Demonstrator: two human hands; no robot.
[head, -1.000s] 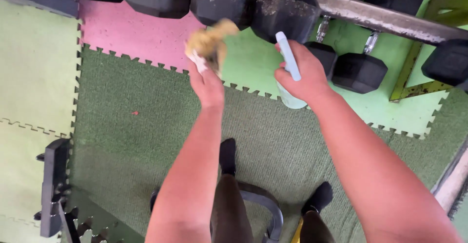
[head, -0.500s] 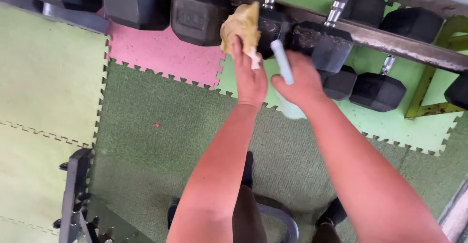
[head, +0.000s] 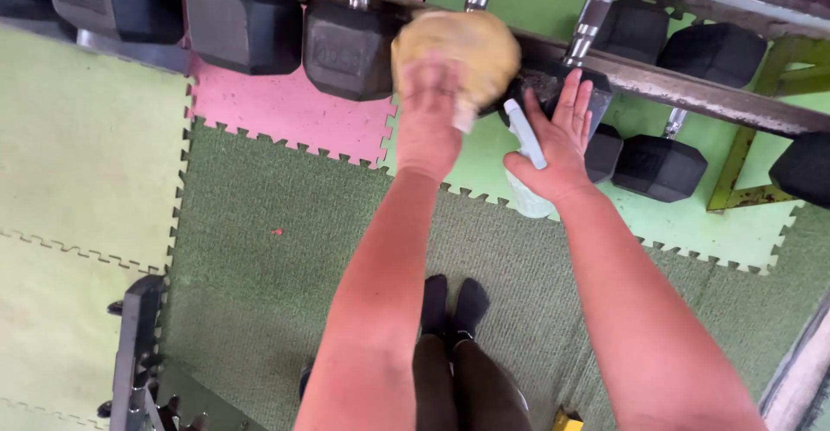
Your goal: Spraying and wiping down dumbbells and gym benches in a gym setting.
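Yellow cloth [head: 467, 51] has risen onto the dumbbell [head: 553, 85].

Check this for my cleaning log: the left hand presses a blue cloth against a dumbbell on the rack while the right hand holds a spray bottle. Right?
Not quite: the cloth is yellow, not blue. The head view shows the left hand pressing it against a dumbbell on the rack, while the right hand holds the pale spray bottle.
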